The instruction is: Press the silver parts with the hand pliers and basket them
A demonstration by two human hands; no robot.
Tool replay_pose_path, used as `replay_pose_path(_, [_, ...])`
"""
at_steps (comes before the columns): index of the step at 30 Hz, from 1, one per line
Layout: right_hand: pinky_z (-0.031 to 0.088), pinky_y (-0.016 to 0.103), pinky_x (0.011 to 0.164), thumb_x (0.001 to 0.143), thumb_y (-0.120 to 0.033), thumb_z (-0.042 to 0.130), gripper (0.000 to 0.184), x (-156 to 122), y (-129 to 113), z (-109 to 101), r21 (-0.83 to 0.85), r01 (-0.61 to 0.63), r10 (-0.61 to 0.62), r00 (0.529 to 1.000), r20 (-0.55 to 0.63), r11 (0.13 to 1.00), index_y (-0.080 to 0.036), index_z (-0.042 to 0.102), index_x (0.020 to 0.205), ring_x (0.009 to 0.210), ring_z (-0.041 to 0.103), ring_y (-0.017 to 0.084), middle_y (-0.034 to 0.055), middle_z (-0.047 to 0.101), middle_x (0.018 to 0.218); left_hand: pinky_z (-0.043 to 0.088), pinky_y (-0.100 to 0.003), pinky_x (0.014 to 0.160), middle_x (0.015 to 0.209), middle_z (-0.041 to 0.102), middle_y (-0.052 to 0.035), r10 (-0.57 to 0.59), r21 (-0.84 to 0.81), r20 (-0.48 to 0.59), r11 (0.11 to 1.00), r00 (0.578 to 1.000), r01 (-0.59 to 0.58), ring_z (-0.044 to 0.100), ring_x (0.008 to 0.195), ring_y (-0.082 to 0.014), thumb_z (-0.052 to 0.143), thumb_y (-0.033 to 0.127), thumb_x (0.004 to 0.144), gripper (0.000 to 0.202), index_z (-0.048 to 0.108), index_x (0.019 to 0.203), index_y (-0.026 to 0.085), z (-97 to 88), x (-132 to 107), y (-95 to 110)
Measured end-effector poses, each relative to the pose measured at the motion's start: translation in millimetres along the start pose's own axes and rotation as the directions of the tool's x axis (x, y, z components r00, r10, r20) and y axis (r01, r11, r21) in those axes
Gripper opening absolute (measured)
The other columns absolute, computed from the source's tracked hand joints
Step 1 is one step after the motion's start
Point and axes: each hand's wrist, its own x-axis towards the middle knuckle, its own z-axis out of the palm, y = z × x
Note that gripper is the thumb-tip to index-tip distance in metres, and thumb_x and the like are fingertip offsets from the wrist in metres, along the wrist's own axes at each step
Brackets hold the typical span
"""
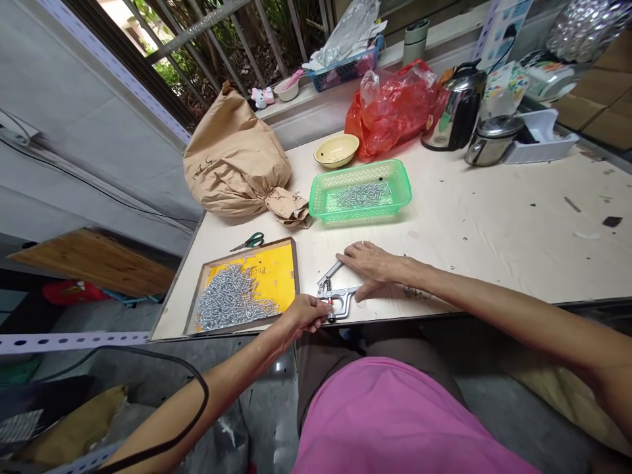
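Note:
A silver metal hand press (340, 294) with a hinged lever, a spring and a C-shaped frame lies at the table's front edge. My right hand (371, 264) spans it, fingertips on the raised lever and thumb by the frame. At the frame's opening, my left hand (309, 312) is closed in a pinch; whatever is between its fingertips is too small to make out. A small red part shows beside those fingertips. Just left of the press, a shallow tray (295, 266) lined with yellow holds a heap of small silver screw-like pieces (230, 297).
Behind the press stands a green plastic basket (318, 209) with more small metal pieces. Scissors (249, 241) lie behind the tray. Farther back are a brown paper sack (237, 158), a cream bowl (336, 151), a red plastic bag (390, 112) and a kettle (457, 108).

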Motion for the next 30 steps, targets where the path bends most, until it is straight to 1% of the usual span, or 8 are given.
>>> replay_pose_path(8, [0.035, 0.039, 0.086, 0.064, -0.056, 0.074, 0.068, -7, -15, -7, -0.017, -0.073, 0.073, 0.997, 0.001, 0.997, -0.012, 0.056, 0.113, 0.1, 0.05, 0.029, 0.0143, 0.057, 0.108, 0.028, -0.018, 0.035, 0.041, 0.048, 0.0058, 0.002, 0.0, -0.027, 1.0, 1.0, -0.002, 0.038, 0.033, -0.0037, 0.075, 0.044, 0.064, 0.036, 0.056, 0.059, 0.013, 2.4, -5, -1])
replay_pose_path(16, [0.038, 0.036, 0.083, 0.067, -0.047, 0.077, 0.067, -19, -18, -13, 0.033, -0.052, 0.052, 0.999, -0.002, 0.998, -0.01, 0.053, 0.118, 0.098, 0.051, 0.028, 0.016, 0.057, 0.111, 0.029, -0.018, 0.035, 0.043, 0.048, 0.0062, -0.006, -0.004, -0.053, 1.0, 0.999, 0.006, 0.039, 0.033, -0.0045, 0.072, 0.041, 0.067, 0.032, 0.057, 0.064, 0.014, 5.9, -6, -4])
replay_pose_path(20, [0.039, 0.034, 0.08, 0.074, -0.039, 0.074, 0.055, -22, -21, -16, 0.063, -0.059, 0.057, 0.998, 0.022, 0.996, -0.013, 0.054, 0.118, 0.095, 0.052, 0.026, 0.0131, 0.059, 0.108, 0.03, -0.019, 0.036, 0.046, 0.049, 0.0051, 0.011, 0.04, -0.048, 0.999, 0.999, -0.009, 0.04, 0.035, -0.0061, 0.066, 0.049, 0.072, 0.037, 0.054, 0.063, 0.015, 6.2, -10, -4])
replay_pose_path(22, [0.039, 0.033, 0.077, 0.075, -0.036, 0.072, 0.048, -23, -23, -17, 0.086, -0.064, 0.062, 0.998, 0.018, 0.994, -0.015, 0.056, 0.115, 0.095, 0.052, 0.024, 0.0113, 0.059, 0.106, 0.032, -0.02, 0.039, 0.047, 0.048, 0.0045, 0.061, 0.141, -0.093, 0.989, 0.994, -0.048, 0.042, 0.037, -0.0077, 0.058, 0.049, 0.078, 0.036, 0.055, 0.065, 0.016, 5.4, -14, -2])
replay_pose_path(24, [0.039, 0.032, 0.075, 0.077, -0.033, 0.071, 0.04, -25, -25, -17, 0.1, -0.063, 0.062, 0.998, 0.008, 0.993, -0.017, 0.056, 0.111, 0.094, 0.052, 0.023, 0.0101, 0.059, 0.105, 0.037, -0.022, 0.045, 0.051, 0.051, 0.0025, 0.211, 0.323, -0.203, 0.936, 0.956, -0.138, 0.048, 0.044, -0.01, 0.053, 0.044, 0.083, 0.032, 0.057, 0.068, 0.016, 4.9, -19, 1])
replay_pose_path(26, [0.039, 0.032, 0.074, 0.08, -0.028, 0.068, 0.032, -26, -27, -15, 0.103, -0.06, 0.06, 0.998, 0.002, 0.993, -0.018, 0.056, 0.108, 0.094, 0.052, 0.023, 0.0096, 0.059, 0.104, 0.042, -0.025, 0.057, 0.064, 0.058, -0.0013, 0.431, 0.52, -0.263, 0.817, 0.863, -0.25, 0.055, 0.058, -0.0129, 0.052, 0.037, 0.085, 0.026, 0.06, 0.073, 0.016, 6.5, -22, 6])
replay_pose_path(28, [0.04, 0.032, 0.074, 0.081, -0.026, 0.066, 0.028, -27, -28, -12, 0.102, -0.067, 0.067, 0.998, 0.0, 0.993, -0.018, 0.056, 0.106, 0.094, 0.052, 0.023, 0.0098, 0.059, 0.104, 0.046, -0.029, 0.071, 0.083, 0.063, -0.0052, 0.619, 0.672, -0.193, 0.649, 0.761, -0.358, 0.058, 0.078, -0.0172, 0.056, 0.032, 0.084, 0.018, 0.063, 0.085, 0.016, 11.0, -22, 13])
replay_pose_path(30, [0.04, 0.032, 0.075, 0.082, -0.026, 0.066, 0.03, -28, -28, -7, 0.113, -0.064, 0.066, 0.998, -0.013, 0.992, -0.017, 0.055, 0.108, 0.095, 0.052, 0.023, 0.0101, 0.059, 0.105, 0.046, -0.035, 0.085, 0.102, 0.063, -0.0078, 0.726, 0.766, -0.048, 0.468, 0.686, -0.442, 0.055, 0.097, -0.0223, 0.062, 0.03, 0.08, 0.028, 0.061, 0.105, 0.017, 17.9, -16, 19])
